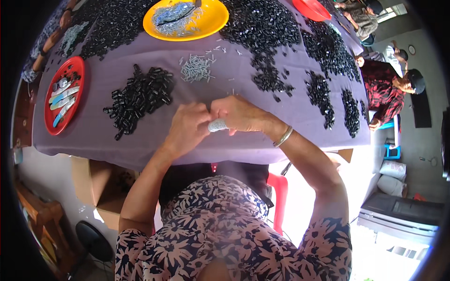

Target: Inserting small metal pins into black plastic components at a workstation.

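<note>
- Left hand (190,122) and right hand (241,114) meet mid-frame, fingers curled close; what they pinch, if anything, is hidden.
- Black pieces (144,96) lie left of centre, pale pins (196,69) above the hands.
- Likely step: fingertip work on one small part; next calls for steady, fine alignment.

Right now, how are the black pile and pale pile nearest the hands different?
The black pile looks shiny and dark, the pale pile whitish. The black pile has chunky bits, the pale pile thin sticks. The black pile spreads wider than the pale pile. Both lie on the purple cloth.
</note>
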A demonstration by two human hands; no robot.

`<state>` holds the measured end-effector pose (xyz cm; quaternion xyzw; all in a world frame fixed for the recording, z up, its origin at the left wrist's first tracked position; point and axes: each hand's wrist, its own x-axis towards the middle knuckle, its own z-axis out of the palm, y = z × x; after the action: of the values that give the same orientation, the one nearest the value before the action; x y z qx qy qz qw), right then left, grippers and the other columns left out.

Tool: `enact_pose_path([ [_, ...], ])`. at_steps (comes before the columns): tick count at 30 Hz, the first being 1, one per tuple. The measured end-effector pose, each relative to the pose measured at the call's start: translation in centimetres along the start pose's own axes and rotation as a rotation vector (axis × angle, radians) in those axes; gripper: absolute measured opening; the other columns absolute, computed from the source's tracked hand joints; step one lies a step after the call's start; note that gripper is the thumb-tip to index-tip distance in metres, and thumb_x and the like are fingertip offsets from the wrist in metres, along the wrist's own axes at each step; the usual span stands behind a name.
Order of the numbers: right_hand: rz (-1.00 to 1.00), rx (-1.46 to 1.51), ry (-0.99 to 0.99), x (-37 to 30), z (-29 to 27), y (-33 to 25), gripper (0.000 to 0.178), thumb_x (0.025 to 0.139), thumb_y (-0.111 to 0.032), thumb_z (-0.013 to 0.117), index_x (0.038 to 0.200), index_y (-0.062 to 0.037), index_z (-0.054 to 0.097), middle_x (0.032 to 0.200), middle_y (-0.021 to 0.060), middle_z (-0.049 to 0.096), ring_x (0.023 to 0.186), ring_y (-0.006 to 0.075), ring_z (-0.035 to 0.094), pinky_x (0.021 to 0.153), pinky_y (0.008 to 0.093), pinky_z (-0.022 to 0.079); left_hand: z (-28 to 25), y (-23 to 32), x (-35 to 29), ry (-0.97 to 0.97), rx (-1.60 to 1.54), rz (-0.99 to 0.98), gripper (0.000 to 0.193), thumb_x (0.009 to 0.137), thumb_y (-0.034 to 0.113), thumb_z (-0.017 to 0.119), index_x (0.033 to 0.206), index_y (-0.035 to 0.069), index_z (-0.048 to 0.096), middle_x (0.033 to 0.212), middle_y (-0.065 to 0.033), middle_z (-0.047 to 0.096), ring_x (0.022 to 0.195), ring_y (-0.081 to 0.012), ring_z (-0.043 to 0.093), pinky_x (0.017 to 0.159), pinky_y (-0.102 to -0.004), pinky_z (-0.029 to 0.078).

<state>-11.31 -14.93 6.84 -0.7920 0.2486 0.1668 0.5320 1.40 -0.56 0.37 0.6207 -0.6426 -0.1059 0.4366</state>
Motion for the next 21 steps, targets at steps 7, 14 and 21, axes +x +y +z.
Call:
enact_pose_path([
  [7,-0.378,-0.065,0.721,-4.8,5.4,4.8,0.017,0.084,-0.012,0.078,0.093,-0.0031,0.066,0.069,-0.0018,0.062,0.061,0.0052,0.055,0.056,0.0236,0.049,0.0,0.4,-0.2,0.077,0.099,0.0,0.014,0.074,0.009,0.073,0.085,0.005,0.064,0.082,-0.008,0.058,0.084,-0.0295,0.059,0.074,-0.0417,0.044],
  [14,-0.269,-0.266,1.195,-8.4,2.0,10.0,0.014,0.085,-0.008,0.076,0.096,-0.0031,0.068,0.076,0.0036,0.067,0.067,0.0077,0.059,0.061,0.0242,0.05,-1.8,0.0,-0.6,0.226,0.32,-0.269,0.015,0.079,0.006,0.066,0.093,0.006,0.062,0.092,-0.0128,0.059,0.082,-0.0338,0.062,0.069,-0.043,0.051],
  [21,-0.179,-0.337,1.23,-9.3,-3.3,11.8,0.021,0.082,0.003,0.067,0.101,-0.0062,0.069,0.08,0.0056,0.068,0.065,0.0099,0.057,0.062,0.0264,0.048,-2.9,-1.4,-0.9,0.353,0.45,-0.332,0.025,0.083,0.006,0.064,0.108,0.005,0.064,0.097,-0.0129,0.057,0.073,-0.0311,0.065,0.064,-0.0411,0.052],
])
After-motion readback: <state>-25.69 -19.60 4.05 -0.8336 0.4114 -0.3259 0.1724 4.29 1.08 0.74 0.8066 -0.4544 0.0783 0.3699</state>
